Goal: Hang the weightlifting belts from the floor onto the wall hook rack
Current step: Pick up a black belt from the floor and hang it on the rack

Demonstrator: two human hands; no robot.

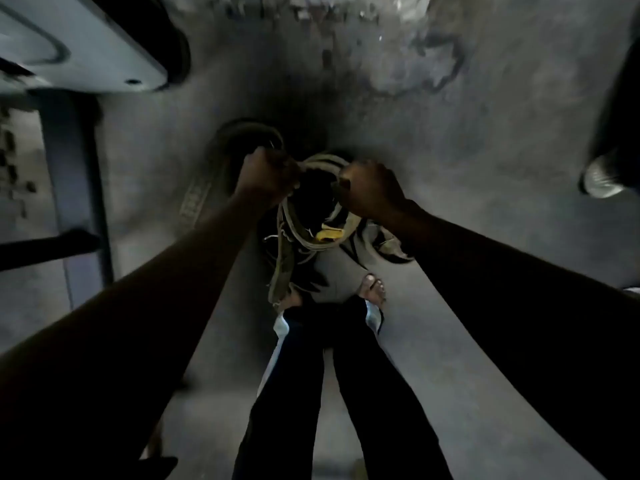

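Legs in dark trousers [294, 393] stand nearest the camera, with bare toes [375, 289] just showing on the grey concrete floor [467, 209]. Above them hangs a bundle of coiled olive-tan weightlifting belts [304, 230] with a yellow tag, one tail drooping toward the feet. The left hand [268, 174] is clenched round the top of the coil, and the right hand [369, 188] is fisted on its other side. Another worn belt loop [225, 150] lies on the floor just beyond the left hand. The wall hook rack is not in view. To lift well, I would keep both fists tight, gather the dangling tail, and raise the coil level so no loop slips free.
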